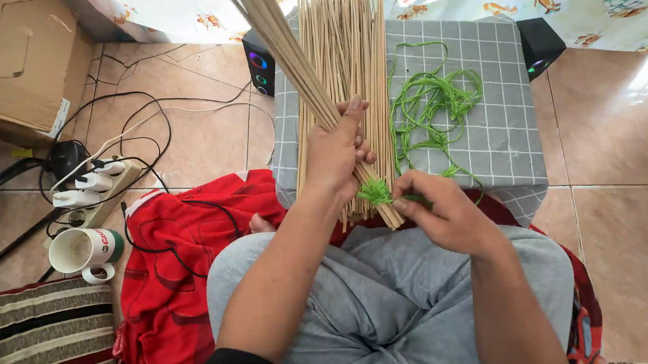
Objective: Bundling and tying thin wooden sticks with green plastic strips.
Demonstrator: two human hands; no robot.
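While my left hand [337, 155] grips the bundle of bamboo sticks [298, 64], its long axis slanting up and away leftward, my right hand [446, 212] pinches green string [376, 192] wrapped near its lower end, just beside my left fingers

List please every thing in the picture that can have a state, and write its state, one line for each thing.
left hand: closed around the held stick bundle
held stick bundle: raised, tilted, green string at its lower end
right hand: fingers pinch the green string
green string: wrapped on the bundle
loose string: tangled on the grey checked cloth
loose sticks: lying flat
mug: on its side
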